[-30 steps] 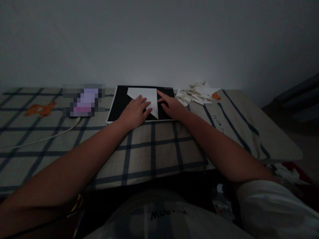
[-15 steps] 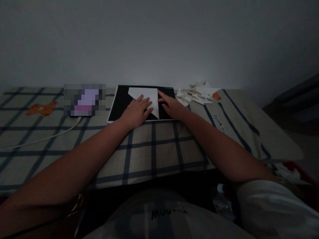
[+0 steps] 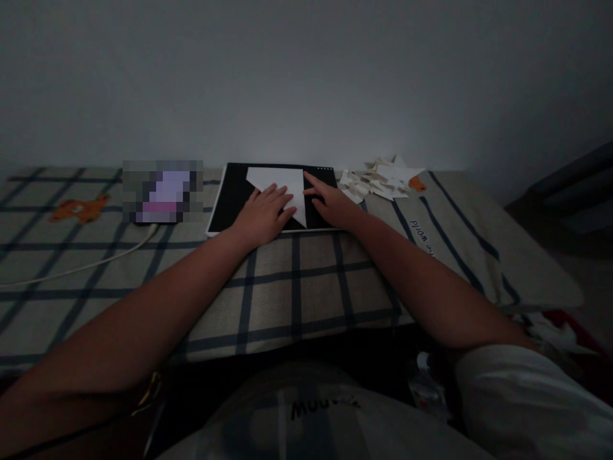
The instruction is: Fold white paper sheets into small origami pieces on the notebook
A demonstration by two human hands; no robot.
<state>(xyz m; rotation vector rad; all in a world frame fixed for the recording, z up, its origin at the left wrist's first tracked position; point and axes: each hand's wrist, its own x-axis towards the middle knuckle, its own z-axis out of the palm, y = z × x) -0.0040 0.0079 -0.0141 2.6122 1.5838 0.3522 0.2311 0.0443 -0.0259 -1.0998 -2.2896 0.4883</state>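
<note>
Checked bed (image 3: pixel 297 281) under black board (image 3: pixel 230 198)

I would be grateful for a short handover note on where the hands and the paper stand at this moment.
Left hand: flat, palm down on the white folded paper, pinning it.
Right hand: open, forefinger at the paper's right edge.
The paper lies on a black board on the checked cloth, near the wall.
A heap of paper scraps lies right of the board; a white cable runs to the left.
Done: the paper is folded to a downward-pointing triangle.
Left: any further folds; none is begun.
</note>
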